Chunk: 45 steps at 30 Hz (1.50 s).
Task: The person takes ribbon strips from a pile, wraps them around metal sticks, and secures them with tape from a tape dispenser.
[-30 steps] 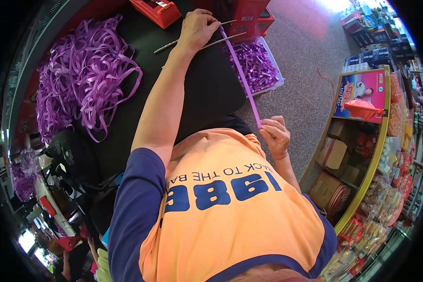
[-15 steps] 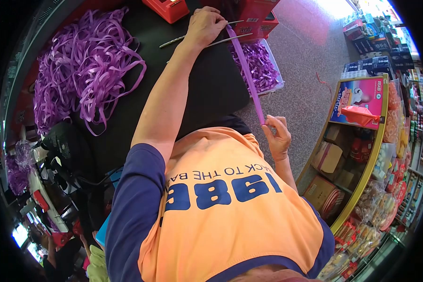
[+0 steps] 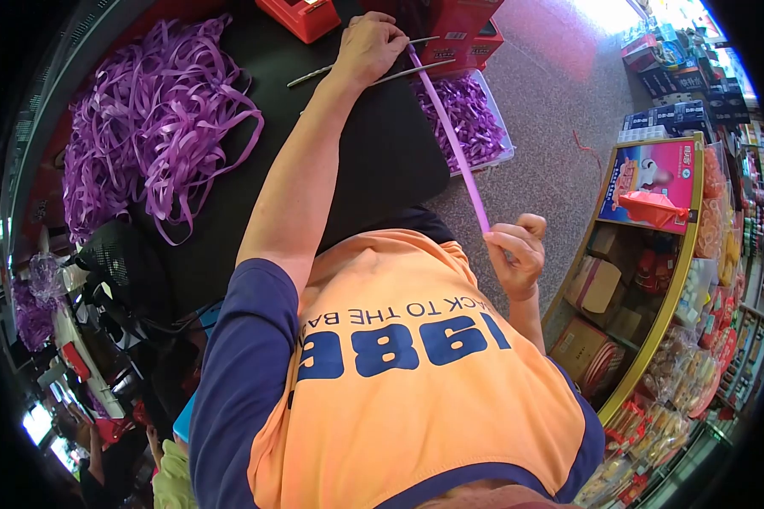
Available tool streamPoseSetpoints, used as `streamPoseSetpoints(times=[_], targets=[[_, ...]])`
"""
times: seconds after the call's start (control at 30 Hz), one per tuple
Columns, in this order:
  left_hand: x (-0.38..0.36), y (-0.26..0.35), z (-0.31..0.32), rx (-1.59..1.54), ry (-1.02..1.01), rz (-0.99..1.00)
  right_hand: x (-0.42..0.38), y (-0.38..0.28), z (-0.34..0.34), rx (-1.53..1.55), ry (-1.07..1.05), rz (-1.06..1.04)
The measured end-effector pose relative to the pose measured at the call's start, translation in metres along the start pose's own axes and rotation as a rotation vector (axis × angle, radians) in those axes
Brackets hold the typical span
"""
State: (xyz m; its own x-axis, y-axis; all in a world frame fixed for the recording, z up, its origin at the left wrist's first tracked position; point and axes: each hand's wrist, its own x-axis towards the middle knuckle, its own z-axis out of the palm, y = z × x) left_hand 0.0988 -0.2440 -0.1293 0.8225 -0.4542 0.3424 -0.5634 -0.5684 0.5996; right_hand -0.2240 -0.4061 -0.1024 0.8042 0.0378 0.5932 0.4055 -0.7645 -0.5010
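A purple ribbon (image 3: 452, 140) stretches tight and narrow between my two hands. My right hand (image 3: 518, 254) pinches its lower end, beside my body above the floor. At the upper end, my left hand (image 3: 369, 49) has its fingers closed beside a thin metal rod (image 3: 314, 76); they seem to grip the ribbon there, though the contact is partly hidden. A second thin rod (image 3: 416, 71) lies just below that hand. Both rods jut over the edge of the black tabletop (image 3: 382, 161). To the left lies a big tangled heap of purple ribbon (image 3: 161, 127).
Under the stretched ribbon stands a white bin (image 3: 508, 151) filled with small purple pieces. Red boxes (image 3: 463, 38) stand beside the rods, and a red container (image 3: 306, 19) lies at the back. On the right is a gold-edged display shelf (image 3: 654, 322) with packaged goods.
My right hand has moved a little down and to the right, drawing the ribbon with it. The ribbon looks narrower and tauter. My left hand has stayed in place.
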Motion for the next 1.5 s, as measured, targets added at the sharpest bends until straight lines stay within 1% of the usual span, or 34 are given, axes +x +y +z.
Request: streamPoseSetpoints(times=[0.07,0.2,0.27,0.33,0.4,0.47,0.53,0.6,0.67,0.7,0.77,0.8,0.87,0.93,1.0,1.03,1.1,1.13,1.17,1.2,1.27,1.3,1.33,1.37,1.4,1.43,1.5], targets=[[0.000,0.000,0.001,0.000,0.007,0.001,0.014,-0.008,-0.008,0.005,-0.005,-0.015],[0.000,0.000,0.001,0.009,0.008,0.005,0.052,-0.007,-0.020,0.089,0.057,-0.091],[0.000,0.000,0.000,-0.004,0.012,0.000,0.084,-0.001,-0.023,0.265,0.129,-0.210],[0.000,0.002,-0.001,-0.018,0.022,0.000,0.122,0.007,-0.022,0.433,0.137,-0.272],[0.000,0.003,-0.004,-0.040,-0.007,-0.025,0.163,0.017,-0.019,0.771,0.042,-0.211],[0.001,0.002,-0.005,-0.049,-0.008,-0.024,0.210,0.028,-0.011,0.931,-0.037,-0.184],[0.002,0.003,-0.007,-0.063,-0.047,-0.033,0.266,0.059,0.009,1.035,-0.108,-0.161],[-0.002,0.009,-0.012,-0.077,-0.048,-0.043,0.307,0.022,0.034,1.332,-0.005,0.154],[-0.002,0.005,-0.011,-0.080,-0.052,0.001,0.340,0.051,0.064,1.306,0.011,0.123],[-0.002,0.005,-0.010,-0.084,-0.037,-0.007,0.351,0.070,0.077,1.308,0.008,0.124],[-0.001,0.006,-0.008,-0.080,-0.018,-0.012,0.365,0.110,0.105,1.314,-0.260,0.238],[-0.002,0.006,-0.007,-0.076,-0.005,-0.014,0.368,0.122,0.120,1.319,-0.263,0.243],[-0.003,0.006,-0.005,-0.092,0.025,-0.007,0.371,0.148,0.149,1.409,-0.317,0.407],[-0.003,0.007,-0.004,-0.073,0.081,0.014,0.367,0.164,0.169,1.453,-0.349,0.455],[-0.003,0.008,-0.005,-0.071,0.086,0.009,0.359,0.159,0.178,1.352,-0.255,0.760],[-0.003,0.009,-0.006,-0.076,0.075,-0.009,0.353,0.189,0.195,1.376,-0.301,0.695],[-0.004,0.009,-0.003,-0.082,0.059,-0.034,0.342,0.196,0.205,1.383,-0.283,0.745],[-0.003,0.009,-0.001,-0.089,0.089,-0.041,0.335,0.199,0.210,1.388,-0.258,0.785],[-0.003,0.011,-0.001,-0.096,0.118,-0.048,0.331,0.195,0.215,1.387,-0.282,0.725],[-0.004,0.012,0.000,-0.096,0.111,-0.053,0.327,0.193,0.217,1.390,-0.281,0.733],[-0.003,0.015,-0.002,-0.112,0.168,-0.060,0.318,0.181,0.217,1.442,-0.215,0.896],[-0.003,0.015,-0.001,-0.108,0.165,-0.064,0.309,0.193,0.227,1.498,-0.276,0.795],[-0.002,0.015,-0.002,-0.109,0.213,-0.044,0.299,0.204,0.237,1.503,-0.278,0.796],[-0.002,0.015,-0.001,-0.111,0.260,-0.023,0.292,0.206,0.241,1.504,-0.296,0.857],[-0.002,0.015,-0.001,-0.109,0.258,-0.023,0.283,0.208,0.244,1.503,-0.312,0.918],[-0.003,0.015,-0.001,-0.108,0.241,-0.012,0.272,0.209,0.247,1.506,-0.309,0.920],[-0.005,0.015,-0.001,-0.108,0.217,0.001,0.246,0.213,0.254,1.167,-0.330,0.728]])
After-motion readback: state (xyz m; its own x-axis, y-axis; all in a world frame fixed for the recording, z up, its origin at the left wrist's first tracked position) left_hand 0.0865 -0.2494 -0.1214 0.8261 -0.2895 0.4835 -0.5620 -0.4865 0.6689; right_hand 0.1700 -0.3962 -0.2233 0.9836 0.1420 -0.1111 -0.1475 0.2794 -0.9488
